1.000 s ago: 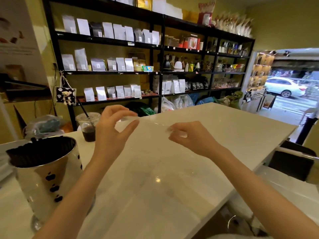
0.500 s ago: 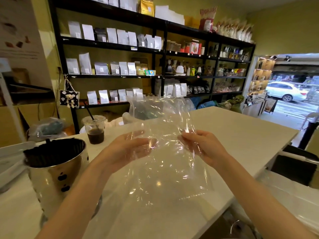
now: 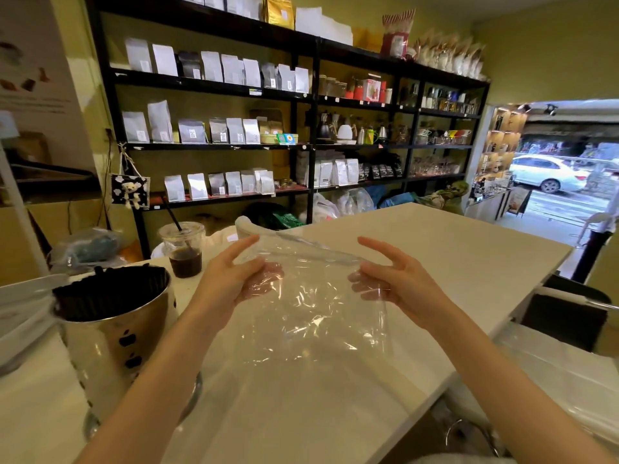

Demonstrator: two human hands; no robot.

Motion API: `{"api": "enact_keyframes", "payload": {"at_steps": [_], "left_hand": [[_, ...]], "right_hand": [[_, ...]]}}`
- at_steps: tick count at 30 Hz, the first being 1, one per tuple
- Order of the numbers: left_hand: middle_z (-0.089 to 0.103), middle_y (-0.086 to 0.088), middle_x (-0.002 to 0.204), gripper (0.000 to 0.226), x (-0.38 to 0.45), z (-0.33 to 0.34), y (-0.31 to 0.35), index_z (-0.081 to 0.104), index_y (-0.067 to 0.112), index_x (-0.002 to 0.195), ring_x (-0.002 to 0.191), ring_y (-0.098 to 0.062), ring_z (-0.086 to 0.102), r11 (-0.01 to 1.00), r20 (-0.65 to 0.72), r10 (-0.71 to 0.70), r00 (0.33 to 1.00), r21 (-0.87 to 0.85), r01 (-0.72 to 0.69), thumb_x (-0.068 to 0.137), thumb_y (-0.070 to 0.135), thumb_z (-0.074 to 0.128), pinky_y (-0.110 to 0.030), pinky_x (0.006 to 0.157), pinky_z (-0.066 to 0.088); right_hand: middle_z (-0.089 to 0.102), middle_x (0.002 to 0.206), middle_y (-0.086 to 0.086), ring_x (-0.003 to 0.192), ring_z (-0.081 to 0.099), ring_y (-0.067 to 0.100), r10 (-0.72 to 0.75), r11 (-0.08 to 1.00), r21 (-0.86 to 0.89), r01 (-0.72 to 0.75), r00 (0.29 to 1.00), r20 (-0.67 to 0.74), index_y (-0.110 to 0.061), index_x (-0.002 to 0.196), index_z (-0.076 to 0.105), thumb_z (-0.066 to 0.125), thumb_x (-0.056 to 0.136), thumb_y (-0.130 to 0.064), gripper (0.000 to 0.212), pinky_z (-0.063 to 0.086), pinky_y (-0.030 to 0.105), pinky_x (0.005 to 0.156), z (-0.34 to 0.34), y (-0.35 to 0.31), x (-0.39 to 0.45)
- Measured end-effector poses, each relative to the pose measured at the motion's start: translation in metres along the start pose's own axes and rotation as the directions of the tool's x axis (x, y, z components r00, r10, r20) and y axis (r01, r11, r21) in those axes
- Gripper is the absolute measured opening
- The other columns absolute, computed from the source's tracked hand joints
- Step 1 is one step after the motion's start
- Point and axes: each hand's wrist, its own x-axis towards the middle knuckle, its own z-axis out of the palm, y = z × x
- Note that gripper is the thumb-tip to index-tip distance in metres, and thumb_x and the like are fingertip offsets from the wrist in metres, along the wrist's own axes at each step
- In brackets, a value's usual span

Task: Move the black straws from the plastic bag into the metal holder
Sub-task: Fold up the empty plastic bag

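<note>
Both hands, left hand point(image 3: 241, 279) and right hand point(image 3: 395, 279), pinch the seemingly empty plastic bag point(image 3: 315, 316) taut; black straws point(image 3: 110, 289) already fill the metal holder point(image 3: 114, 339)

Plastic bag point(image 3: 318, 306), centre of frame: thin clear film, glossy, creased, with bright glare streaks. Metal holder point(image 3: 114, 343), lower left: polished, mirror-like steel with dark cut-outs; black straws point(image 3: 110, 289) inside looked matt. Counter point(image 3: 452, 259), centre right: smooth white surface with soft sheen. Cup point(image 3: 184, 249), left of centre: clear plastic, glossy, with clear lid. Shelving point(image 3: 315, 105), upper frame: black, matt. Pouches point(image 3: 160, 122) on the shelving: pale, matt, paper-like.
</note>
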Motion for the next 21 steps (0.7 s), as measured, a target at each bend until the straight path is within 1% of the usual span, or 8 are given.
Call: {"api": "enact_keyframes", "payload": {"at_steps": [2,5,8,10,12,14,17,21], "left_hand": [[0.069,-0.015,0.104,0.032,0.001,-0.002,0.001,0.058,0.017,0.118,0.091,-0.024,0.068,0.995,0.017,-0.002,1.000,0.096,0.001,0.088,0.010,0.051,-0.036,0.080,0.056],[0.075,-0.002,0.092,0.033,0.000,-0.003,0.002,0.060,0.011,0.116,0.089,-0.016,0.069,0.983,0.069,0.022,0.997,0.181,-0.034,0.084,0.017,0.057,-0.031,0.082,0.053],[0.067,-0.001,0.104,0.049,-0.001,-0.004,0.004,0.056,0.016,0.121,0.098,-0.016,0.061,0.857,0.107,0.061,0.992,0.505,-0.107,0.074,0.023,0.069,-0.028,0.085,0.047],[0.066,-0.003,0.105,0.049,0.000,-0.004,0.003,0.060,0.017,0.117,0.097,-0.017,0.058,0.741,0.091,0.092,0.992,0.659,-0.129,0.070,0.023,0.073,-0.024,0.079,0.042],[0.070,-0.007,0.098,0.041,0.000,-0.005,0.003,0.063,0.015,0.110,0.090,-0.017,0.062,0.703,0.076,0.124,0.989,0.697,-0.142,0.070,0.020,0.073,-0.021,0.070,0.044],[0.071,-0.005,0.090,0.031,-0.002,-0.005,0.003,0.067,0.014,0.101,0.084,-0.013,0.063,0.671,0.054,0.163,0.985,0.726,-0.151,0.071,0.021,0.073,-0.016,0.063,0.042],[0.065,0.000,0.080,0.019,-0.006,-0.005,0.006,0.070,0.017,0.088,0.074,-0.010,0.055,0.601,0.020,0.225,0.974,0.784,-0.155,0.072,0.026,0.072,-0.018,0.054,0.039],[0.059,0.005,0.081,0.014,-0.014,-0.004,0.014,0.070,0.016,0.086,0.076,-0.007,0.050,0.608,0.100,0.149,0.984,0.775,-0.171,0.074,0.024,0.069,-0.018,0.058,0.037]], "right_hand": [[0.075,0.087,0.010,0.074,0.070,0.021,0.012,1.000,-0.025,-0.011,0.998,0.064,-0.021,0.116,0.061,0.060,0.085,-0.009,0.033,0.056,0.027,0.061,-0.004,-0.002,-0.001],[0.076,0.095,0.004,0.081,0.071,0.019,0.013,0.985,-0.175,0.001,0.997,0.081,-0.016,0.114,0.063,0.066,0.080,-0.009,0.035,0.057,0.027,0.066,-0.007,-0.002,-0.001],[0.076,0.093,0.000,0.082,0.071,0.011,-0.020,0.939,-0.342,0.023,1.000,0.012,-0.013,0.113,0.063,0.073,0.073,-0.009,0.041,0.055,0.024,0.071,-0.010,0.001,0.001],[0.075,0.092,0.000,0.081,0.069,0.007,-0.045,0.886,-0.462,0.039,0.999,-0.004,-0.012,0.110,0.066,0.076,0.071,-0.012,0.040,0.051,0.014,0.071,-0.010,0.002,0.001],[0.074,0.087,0.001,0.079,0.067,0.004,-0.101,0.781,-0.619,0.077,0.995,-0.004,-0.015,0.100,0.070,0.078,0.070,-0.014,0.031,0.046,0.004,0.066,-0.009,0.002,0.001],[0.071,0.079,0.000,0.073,0.061,0.001,-0.188,0.679,-0.726,0.110,0.982,-0.027,-0.018,0.089,0.074,0.078,0.070,-0.018,0.019,0.042,0.004,0.063,-0.010,0.004,0.000],[0.064,0.085,-0.004,0.080,0.056,0.005,-0.260,0.646,-0.749,0.147,0.965,-0.035,-0.025,0.076,0.072,0.074,0.074,-0.024,0.003,0.043,0.020,0.071,-0.012,0.000,-0.005],[0.068,0.099,0.002,0.089,0.066,0.014,-0.159,0.820,-0.551,0.159,0.986,0.048,-0.017,0.080,0.069,0.066,0.080,-0.013,0.005,0.050,0.027,0.084,-0.017,-0.017,-0.022]]}}
